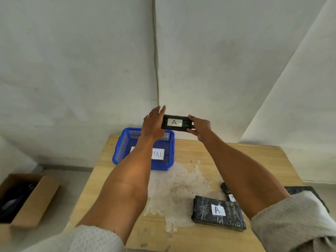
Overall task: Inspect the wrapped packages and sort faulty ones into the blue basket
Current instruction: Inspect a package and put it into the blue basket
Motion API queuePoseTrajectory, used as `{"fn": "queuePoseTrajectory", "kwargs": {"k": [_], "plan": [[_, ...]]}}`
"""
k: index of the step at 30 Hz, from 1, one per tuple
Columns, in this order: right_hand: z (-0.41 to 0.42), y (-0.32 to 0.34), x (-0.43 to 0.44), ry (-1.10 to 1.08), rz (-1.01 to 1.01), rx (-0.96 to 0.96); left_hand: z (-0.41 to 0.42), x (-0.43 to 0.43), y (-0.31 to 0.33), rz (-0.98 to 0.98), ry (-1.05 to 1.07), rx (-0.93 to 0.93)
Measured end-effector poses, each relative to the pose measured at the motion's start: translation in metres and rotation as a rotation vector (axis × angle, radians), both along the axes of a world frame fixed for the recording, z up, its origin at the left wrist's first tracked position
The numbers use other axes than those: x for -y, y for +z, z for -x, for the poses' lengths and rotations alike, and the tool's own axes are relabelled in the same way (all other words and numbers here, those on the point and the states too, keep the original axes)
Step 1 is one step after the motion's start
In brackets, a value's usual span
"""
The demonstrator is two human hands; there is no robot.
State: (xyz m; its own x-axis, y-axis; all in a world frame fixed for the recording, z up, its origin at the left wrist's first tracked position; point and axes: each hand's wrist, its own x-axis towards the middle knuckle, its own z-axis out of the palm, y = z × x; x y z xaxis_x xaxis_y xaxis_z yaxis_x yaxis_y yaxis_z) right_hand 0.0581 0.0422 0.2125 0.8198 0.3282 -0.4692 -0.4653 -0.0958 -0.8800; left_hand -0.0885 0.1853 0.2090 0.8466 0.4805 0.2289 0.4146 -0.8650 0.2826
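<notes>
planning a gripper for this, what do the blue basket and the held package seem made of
Blue basket: likely moulded plastic, slightly glossy, with gridded mesh walls. Held package: black, apparently wrapped in glossy film that catches the light, with a white paper label marked A; contents hidden.

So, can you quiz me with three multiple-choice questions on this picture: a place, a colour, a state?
1. Where is the blue basket? A on the floor; B on the table, far left; C inside a box.
2. What colour wraps the held package? A red; B white; C black.
3. The held package is: A raised between both hands; B in the basket; C on the table.
Answers: B, it stands on the wooden top; C, dark wrap around a white label; A, the left hand and right hand meet its ends in the air.
</notes>
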Motion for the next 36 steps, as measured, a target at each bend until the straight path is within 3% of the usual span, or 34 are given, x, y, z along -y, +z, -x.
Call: {"fn": "queuePoseTrajectory", "kwargs": {"k": [3, 17, 23, 28, 32, 36], "plan": [[0.005, -0.016, -0.016, 0.064, 0.043, -0.004, 0.002, -0.003, -0.012, -0.005, -0.1, -0.083], [0.017, -0.081, -0.086, 0.204, 0.222, -0.034, 0.007, -0.049, -0.077, 0.022, -0.04, -0.27], [0.016, -0.12, -0.113, 0.15, 0.352, 0.114, 0.002, -0.094, -0.097, 0.058, -0.052, -0.33], [0.006, -0.167, -0.087, 0.052, 0.647, 0.352, 0.002, -0.137, -0.131, 0.062, -0.031, -0.4], [-0.003, -0.228, -0.051, 0.255, 0.943, 0.468, -0.002, -0.162, -0.166, 0.052, -0.026, -0.437], [0.002, -0.287, -0.027, 0.413, 1.122, 0.433, -0.009, -0.183, -0.205, 0.075, -0.017, -0.468]]}}
